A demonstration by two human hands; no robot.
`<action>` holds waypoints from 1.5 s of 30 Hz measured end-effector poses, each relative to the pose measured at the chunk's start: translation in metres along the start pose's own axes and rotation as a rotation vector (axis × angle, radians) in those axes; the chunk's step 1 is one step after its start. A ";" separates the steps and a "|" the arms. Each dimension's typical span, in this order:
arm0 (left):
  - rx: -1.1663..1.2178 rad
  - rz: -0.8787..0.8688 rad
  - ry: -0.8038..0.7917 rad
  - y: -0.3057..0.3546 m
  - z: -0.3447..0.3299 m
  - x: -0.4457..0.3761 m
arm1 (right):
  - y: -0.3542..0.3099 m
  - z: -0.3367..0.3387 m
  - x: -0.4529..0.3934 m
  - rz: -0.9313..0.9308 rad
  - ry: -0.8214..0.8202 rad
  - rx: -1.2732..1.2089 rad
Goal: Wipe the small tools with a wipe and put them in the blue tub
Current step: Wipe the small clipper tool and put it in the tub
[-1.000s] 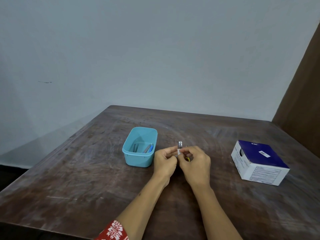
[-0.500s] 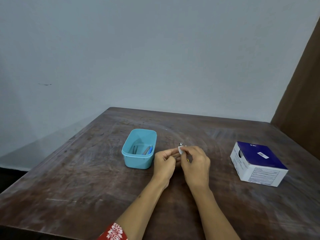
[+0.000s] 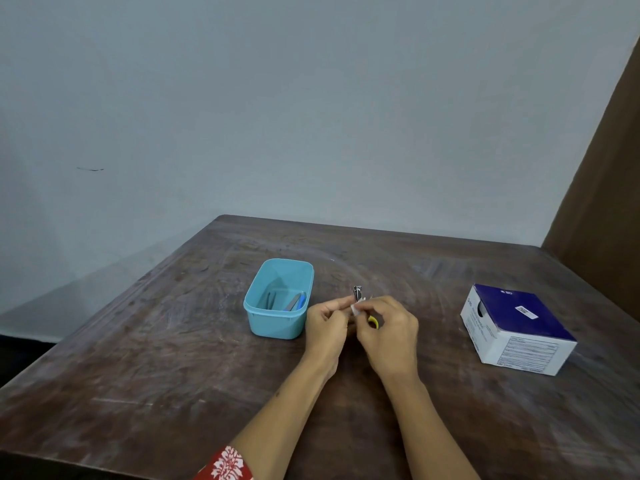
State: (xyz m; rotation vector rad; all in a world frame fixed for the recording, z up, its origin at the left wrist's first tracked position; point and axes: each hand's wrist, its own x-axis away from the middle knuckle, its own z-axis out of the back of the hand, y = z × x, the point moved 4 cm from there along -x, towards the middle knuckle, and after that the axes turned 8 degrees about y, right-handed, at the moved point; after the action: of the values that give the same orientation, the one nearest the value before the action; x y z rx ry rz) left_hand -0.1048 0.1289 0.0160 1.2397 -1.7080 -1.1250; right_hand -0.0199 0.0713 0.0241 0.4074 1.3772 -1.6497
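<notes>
Two hands work a small metal tool over a worn wooden table (image 3: pixel 173 341).
The left hand (image 3: pixel 325 323) pinches the tool (image 3: pixel 357 293); the right hand (image 3: pixel 388 329) pinches a white wipe (image 3: pixel 354 308) against it, just beside the blue tub (image 3: pixel 277 327).

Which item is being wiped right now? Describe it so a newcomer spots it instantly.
Start at the dark wooden table and find the blue tub near its middle. Just right of the tub, the left hand and right hand meet around a small metal tool with a white wipe. It is the only shiny thing sticking up between fingers, not lying in the tub.
</notes>
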 end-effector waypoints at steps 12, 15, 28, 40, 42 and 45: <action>0.091 0.060 0.035 -0.001 -0.001 -0.001 | 0.000 0.002 -0.001 -0.023 0.026 -0.041; 0.050 0.014 0.036 -0.002 -0.001 0.000 | 0.000 0.002 -0.001 -0.044 0.031 -0.064; 0.081 -0.017 -0.003 -0.006 -0.003 -0.003 | 0.006 0.003 -0.002 -0.311 0.104 -0.230; -0.065 -0.154 -0.011 -0.011 -0.001 -0.008 | -0.003 0.010 -0.002 -0.217 0.044 -0.177; -0.043 -0.141 0.003 -0.013 -0.001 -0.010 | 0.000 0.009 -0.002 -0.246 0.022 -0.192; -0.028 -0.126 0.011 -0.015 0.000 -0.012 | 0.007 0.007 -0.002 -0.303 -0.034 -0.215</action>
State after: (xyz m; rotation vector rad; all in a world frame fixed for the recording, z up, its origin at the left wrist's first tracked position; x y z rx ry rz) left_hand -0.0969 0.1386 0.0013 1.3496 -1.6192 -1.2089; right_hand -0.0117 0.0659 0.0235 0.0452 1.6319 -1.7143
